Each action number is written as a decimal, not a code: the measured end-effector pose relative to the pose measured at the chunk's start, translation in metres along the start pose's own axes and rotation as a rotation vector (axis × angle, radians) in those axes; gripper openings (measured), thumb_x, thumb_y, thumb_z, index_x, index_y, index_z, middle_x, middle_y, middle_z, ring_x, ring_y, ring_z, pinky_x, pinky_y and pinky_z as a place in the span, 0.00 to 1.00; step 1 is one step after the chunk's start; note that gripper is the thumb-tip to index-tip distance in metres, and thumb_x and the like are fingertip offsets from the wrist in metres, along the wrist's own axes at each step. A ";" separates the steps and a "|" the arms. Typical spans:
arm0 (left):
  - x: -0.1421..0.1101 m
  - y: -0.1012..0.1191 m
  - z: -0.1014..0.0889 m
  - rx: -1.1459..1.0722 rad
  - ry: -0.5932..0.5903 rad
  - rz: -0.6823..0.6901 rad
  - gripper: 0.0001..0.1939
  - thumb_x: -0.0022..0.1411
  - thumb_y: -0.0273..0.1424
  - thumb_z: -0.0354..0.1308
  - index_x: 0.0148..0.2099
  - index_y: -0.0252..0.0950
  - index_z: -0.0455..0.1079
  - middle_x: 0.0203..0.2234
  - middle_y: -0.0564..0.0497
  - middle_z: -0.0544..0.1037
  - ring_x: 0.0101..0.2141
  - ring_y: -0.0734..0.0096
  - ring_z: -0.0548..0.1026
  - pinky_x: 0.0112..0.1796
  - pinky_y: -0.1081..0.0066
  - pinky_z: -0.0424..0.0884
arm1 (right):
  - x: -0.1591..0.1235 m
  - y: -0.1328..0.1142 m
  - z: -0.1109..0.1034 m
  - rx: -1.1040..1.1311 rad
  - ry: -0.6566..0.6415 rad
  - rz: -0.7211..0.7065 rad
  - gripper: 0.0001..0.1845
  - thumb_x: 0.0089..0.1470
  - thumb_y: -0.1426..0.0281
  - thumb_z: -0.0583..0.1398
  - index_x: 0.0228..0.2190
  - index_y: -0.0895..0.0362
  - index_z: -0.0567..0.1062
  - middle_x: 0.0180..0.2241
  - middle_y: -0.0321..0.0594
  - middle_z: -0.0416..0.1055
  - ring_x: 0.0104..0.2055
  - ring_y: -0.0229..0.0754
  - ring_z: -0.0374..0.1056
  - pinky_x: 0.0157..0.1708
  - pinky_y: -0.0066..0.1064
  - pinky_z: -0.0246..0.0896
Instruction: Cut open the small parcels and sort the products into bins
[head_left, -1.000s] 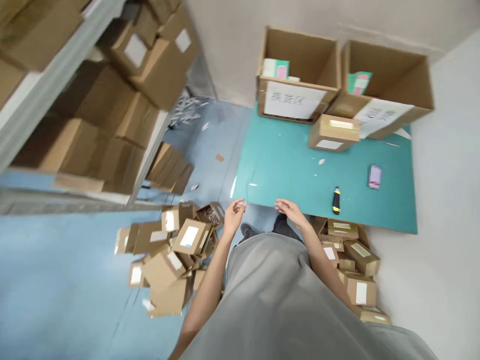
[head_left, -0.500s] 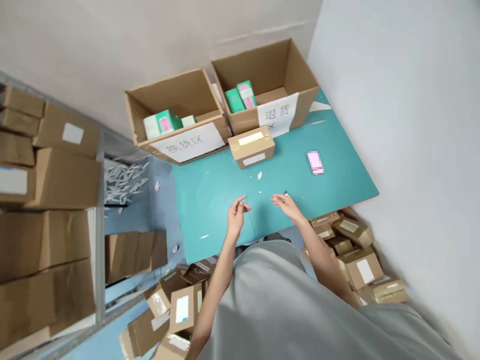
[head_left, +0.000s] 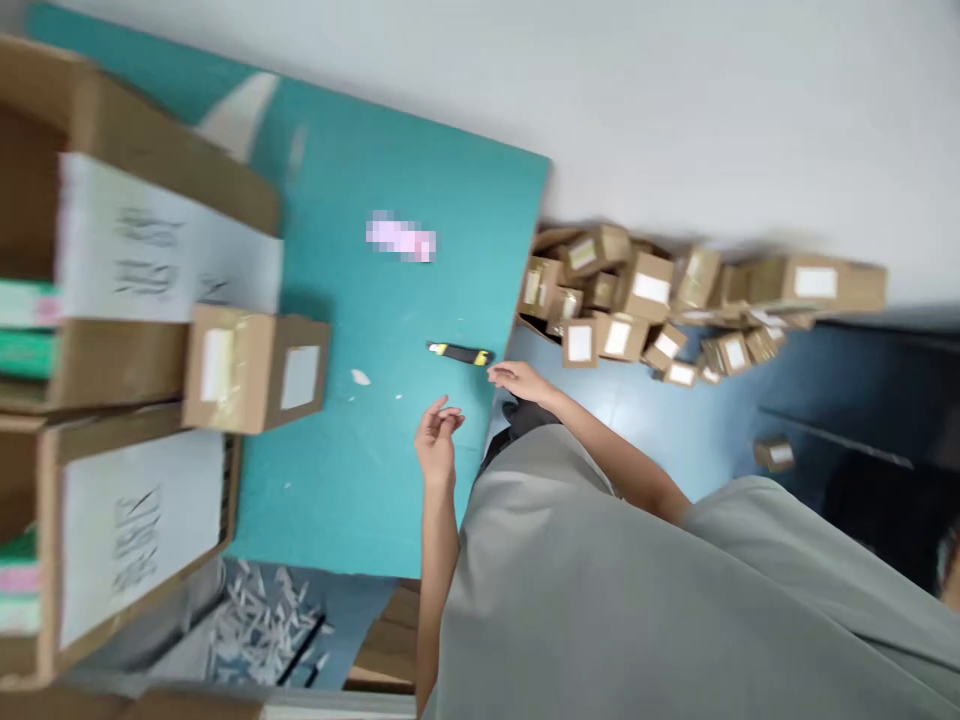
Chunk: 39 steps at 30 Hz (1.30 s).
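Observation:
My left hand [head_left: 436, 440] hovers over the teal tabletop [head_left: 352, 490] with its fingers loosely bent and apart, holding nothing. At the table's near edge, my right hand [head_left: 523, 382] is relaxed and empty, its fingers partly outstretched. Just beyond those fingers lies a black and yellow utility knife [head_left: 461, 353], apart from both hands. A taped cardboard parcel [head_left: 251, 372] with white labels sits farther off, against the big cartons. The pixelated pink item [head_left: 401, 238] rests on the far part of the table.
Two large open cartons, one upper [head_left: 172, 250] and one lower [head_left: 142, 530], bear handwritten white signs and hold green and pink boxes. Many small parcels [head_left: 619, 335] are piled beyond the table's edge. Paper strips [head_left: 259, 620] fill a spot at lower left. A white wall [head_left: 675, 110] borders the table.
My view has swung to the right, so the table and cartons appear turned and shifted left. The knife now shows fully near my right hand. Both hands stay empty.

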<state>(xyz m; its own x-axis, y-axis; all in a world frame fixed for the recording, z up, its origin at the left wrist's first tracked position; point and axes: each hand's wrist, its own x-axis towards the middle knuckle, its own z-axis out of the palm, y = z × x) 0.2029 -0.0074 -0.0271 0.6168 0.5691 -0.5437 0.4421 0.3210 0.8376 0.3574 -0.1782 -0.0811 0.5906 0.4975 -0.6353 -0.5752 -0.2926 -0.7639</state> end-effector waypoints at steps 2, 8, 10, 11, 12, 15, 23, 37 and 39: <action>-0.001 -0.012 0.017 0.047 -0.093 -0.005 0.29 0.56 0.46 0.75 0.57 0.38 0.81 0.39 0.49 0.83 0.39 0.67 0.81 0.50 0.61 0.80 | -0.022 0.028 -0.015 0.045 0.088 -0.009 0.09 0.65 0.63 0.68 0.38 0.56 0.83 0.42 0.43 0.84 0.44 0.45 0.81 0.55 0.38 0.75; -0.038 -0.076 0.065 0.158 -0.444 -0.066 0.32 0.54 0.46 0.77 0.57 0.38 0.80 0.42 0.46 0.84 0.43 0.62 0.82 0.50 0.60 0.81 | -0.126 0.125 -0.038 0.156 0.324 0.013 0.12 0.68 0.62 0.67 0.45 0.56 0.85 0.42 0.41 0.84 0.42 0.42 0.80 0.52 0.35 0.76; -0.056 -0.094 0.077 0.197 -0.539 -0.098 0.32 0.53 0.47 0.77 0.56 0.38 0.80 0.41 0.45 0.84 0.43 0.61 0.82 0.49 0.59 0.81 | -0.168 0.152 -0.043 0.189 0.383 0.050 0.12 0.66 0.62 0.68 0.44 0.57 0.85 0.39 0.40 0.84 0.40 0.41 0.78 0.50 0.35 0.77; -0.065 -0.101 0.083 0.220 -0.579 -0.111 0.32 0.52 0.47 0.78 0.56 0.38 0.80 0.41 0.45 0.84 0.42 0.61 0.82 0.49 0.59 0.81 | -0.188 0.163 -0.047 0.207 0.423 0.066 0.12 0.66 0.62 0.68 0.44 0.57 0.85 0.38 0.40 0.84 0.39 0.41 0.78 0.50 0.35 0.77; -0.073 -0.107 0.089 0.244 -0.618 -0.121 0.32 0.52 0.47 0.78 0.56 0.38 0.81 0.41 0.45 0.84 0.42 0.61 0.82 0.48 0.59 0.81 | -0.208 0.172 -0.052 0.228 0.473 0.075 0.12 0.65 0.61 0.69 0.44 0.57 0.85 0.39 0.40 0.84 0.40 0.41 0.78 0.50 0.35 0.77; -0.094 -0.112 0.111 0.317 -0.720 -0.127 0.32 0.52 0.48 0.77 0.55 0.38 0.81 0.41 0.45 0.84 0.41 0.62 0.82 0.48 0.59 0.81 | -0.261 0.189 -0.069 0.299 0.632 0.062 0.13 0.67 0.61 0.68 0.47 0.56 0.85 0.43 0.41 0.86 0.42 0.42 0.80 0.54 0.37 0.77; -0.127 -0.096 0.189 0.410 -0.848 -0.028 0.30 0.54 0.47 0.76 0.55 0.38 0.82 0.41 0.44 0.84 0.42 0.60 0.83 0.49 0.57 0.82 | -0.330 0.209 -0.116 0.455 0.827 0.044 0.15 0.68 0.58 0.70 0.48 0.54 0.86 0.46 0.44 0.87 0.45 0.43 0.82 0.55 0.40 0.78; -0.255 -0.173 0.426 0.551 -0.885 -0.089 0.36 0.47 0.52 0.79 0.52 0.37 0.82 0.41 0.43 0.86 0.39 0.61 0.84 0.48 0.58 0.82 | -0.446 0.279 -0.349 0.533 0.865 -0.040 0.15 0.67 0.63 0.67 0.51 0.56 0.85 0.46 0.45 0.86 0.47 0.46 0.83 0.58 0.42 0.76; -0.290 -0.191 0.469 0.569 -0.947 -0.120 0.34 0.49 0.52 0.79 0.52 0.37 0.82 0.42 0.43 0.87 0.40 0.59 0.85 0.48 0.58 0.82 | -0.470 0.291 -0.388 0.534 0.886 -0.042 0.16 0.67 0.60 0.68 0.50 0.56 0.85 0.47 0.46 0.87 0.48 0.47 0.82 0.59 0.43 0.77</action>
<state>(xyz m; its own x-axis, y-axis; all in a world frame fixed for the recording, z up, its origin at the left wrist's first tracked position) 0.2452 -0.5889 -0.0549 0.6906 -0.3284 -0.6444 0.6171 -0.1970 0.7618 0.1321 -0.8145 -0.0486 0.6967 -0.3434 -0.6298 -0.5927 0.2188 -0.7751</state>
